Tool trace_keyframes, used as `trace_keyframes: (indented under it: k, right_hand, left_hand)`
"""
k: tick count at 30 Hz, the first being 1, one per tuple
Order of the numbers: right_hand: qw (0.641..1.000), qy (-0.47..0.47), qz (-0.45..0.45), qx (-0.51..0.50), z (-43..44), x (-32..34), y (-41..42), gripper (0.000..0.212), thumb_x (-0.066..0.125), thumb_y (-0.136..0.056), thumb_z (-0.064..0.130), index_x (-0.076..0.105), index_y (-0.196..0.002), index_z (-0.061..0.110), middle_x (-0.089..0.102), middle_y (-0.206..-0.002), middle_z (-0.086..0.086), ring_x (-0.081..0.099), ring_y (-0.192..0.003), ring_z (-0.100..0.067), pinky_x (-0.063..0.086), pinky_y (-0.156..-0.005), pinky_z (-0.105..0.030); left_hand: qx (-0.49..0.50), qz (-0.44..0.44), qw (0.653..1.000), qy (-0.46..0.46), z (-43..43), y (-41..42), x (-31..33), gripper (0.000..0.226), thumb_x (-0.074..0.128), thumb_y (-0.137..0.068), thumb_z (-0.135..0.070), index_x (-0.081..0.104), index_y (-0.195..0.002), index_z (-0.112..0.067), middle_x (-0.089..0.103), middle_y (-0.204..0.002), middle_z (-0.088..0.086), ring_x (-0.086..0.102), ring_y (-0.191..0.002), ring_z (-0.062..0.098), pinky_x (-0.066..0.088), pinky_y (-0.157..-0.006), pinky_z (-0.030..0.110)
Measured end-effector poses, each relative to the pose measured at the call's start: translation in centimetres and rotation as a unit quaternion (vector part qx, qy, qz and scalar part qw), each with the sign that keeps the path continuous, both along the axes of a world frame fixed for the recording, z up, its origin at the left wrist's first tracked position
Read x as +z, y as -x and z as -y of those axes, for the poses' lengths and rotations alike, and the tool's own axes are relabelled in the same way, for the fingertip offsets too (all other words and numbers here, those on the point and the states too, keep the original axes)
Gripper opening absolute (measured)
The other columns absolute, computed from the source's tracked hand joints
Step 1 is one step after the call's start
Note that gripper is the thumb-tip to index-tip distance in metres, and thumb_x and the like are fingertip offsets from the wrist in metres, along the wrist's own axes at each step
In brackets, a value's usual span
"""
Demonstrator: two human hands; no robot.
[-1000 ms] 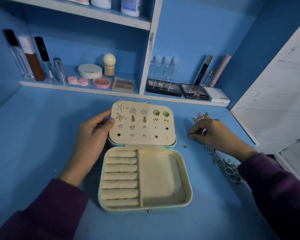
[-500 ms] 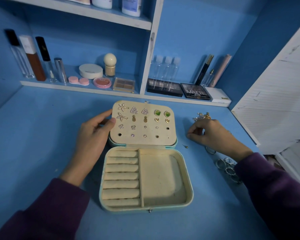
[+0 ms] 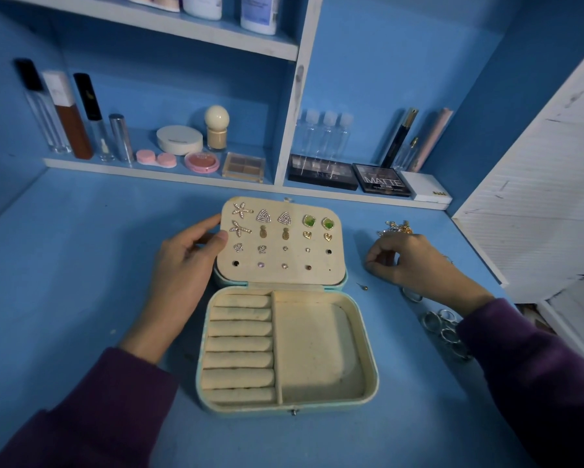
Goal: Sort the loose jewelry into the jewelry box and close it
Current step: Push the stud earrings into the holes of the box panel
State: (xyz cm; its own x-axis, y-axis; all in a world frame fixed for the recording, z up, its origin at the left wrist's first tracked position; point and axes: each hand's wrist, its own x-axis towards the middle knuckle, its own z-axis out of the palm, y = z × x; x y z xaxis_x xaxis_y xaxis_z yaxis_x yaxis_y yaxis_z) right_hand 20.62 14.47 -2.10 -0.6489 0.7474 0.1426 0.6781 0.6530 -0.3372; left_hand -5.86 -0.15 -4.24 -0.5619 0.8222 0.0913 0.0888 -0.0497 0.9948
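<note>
Blue desk [image 3: 81, 265] is stretching below a cosmetics shelf [image 3: 182, 174]. The left hand [image 3: 182, 265] is gripping the lid [image 3: 277, 278] of the open jewelry box [image 3: 369, 349], which sits between the hands. The right hand [image 3: 415, 261] is curling, fingertips [image 3: 371, 262] pinched at the desk; whether it is holding anything I cannot tell. A loose stud [image 3: 363, 287] is lying just inward of it, and rings [image 3: 439, 324] are sitting under its wrist. Keeping the lid braced is likely making it easier to seat posts squarely in the empty holes.

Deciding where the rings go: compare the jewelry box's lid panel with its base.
The lid panel carries earrings; the base holds no jewelry. The lid panel is a flat board; the base is split into ring rolls and an open compartment. The lid panel stands tilted up, its edge gripped by the left hand; the base lies flat on the table. Both are lined in beige.
</note>
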Motion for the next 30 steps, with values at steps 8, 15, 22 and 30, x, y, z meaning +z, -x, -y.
trace_keyframes:
  k: [8, 15, 22, 30]
  right_hand:
    - [1.0, 0.001, -0.011, 0.018, -0.28, 0.08, -0.52, 0.007, 0.075, -0.075, 0.002, 0.074, -0.076, 0.009, 0.064, -0.071, 0.002, 0.057, -0.069, -0.002, 0.038, -0.062, -0.003]
    - [0.999, 0.024, -0.029, 0.011, -0.05, 0.54, -0.55, 0.013, 0.072, -0.077, 0.002, 0.072, -0.076, 0.015, 0.067, -0.07, 0.008, 0.06, -0.074, -0.003, 0.041, -0.061, -0.005]
    - [0.999, 0.024, -0.005, 0.038, -0.29, 0.55, -0.46, 0.013, 0.074, -0.077, 0.003, 0.073, -0.079, 0.016, 0.067, -0.073, 0.006, 0.059, -0.072, 0.001, 0.04, -0.062, -0.003]
    - [0.999, 0.038, -0.012, 0.02, -0.2, 0.95, 0.28, 0.015, 0.069, -0.081, 0.004, 0.067, -0.076, 0.018, 0.066, -0.074, 0.007, 0.058, -0.072, -0.001, 0.04, -0.063, -0.005]
  left_hand:
    - [0.001, 0.0, 1.0, -0.003, 0.0, -0.1, 0.19, 0.035, 0.056, -0.094, -0.011, 0.061, -0.096, -0.046, 0.068, -0.088, -0.005, 0.056, -0.057, -0.008, 0.041, -0.054, 0.009]
    - [0.005, -0.001, 1.0, -0.003, -0.08, -0.09, 0.06, 0.035, 0.056, -0.093, -0.012, 0.062, -0.098, -0.046, 0.069, -0.088, -0.006, 0.056, -0.059, -0.007, 0.042, -0.062, 0.015]
    - [0.002, -0.003, 1.0, -0.001, -0.03, -0.01, 0.0, 0.034, 0.056, -0.094, -0.012, 0.061, -0.1, -0.044, 0.067, -0.087, -0.003, 0.054, -0.055, -0.008, 0.04, -0.053, 0.007]
    - [0.005, -0.001, 1.0, 0.002, -0.04, -0.07, 0.03, 0.034, 0.056, -0.094, -0.012, 0.061, -0.099, -0.046, 0.068, -0.089, -0.002, 0.056, -0.058, -0.007, 0.042, -0.06, 0.015]
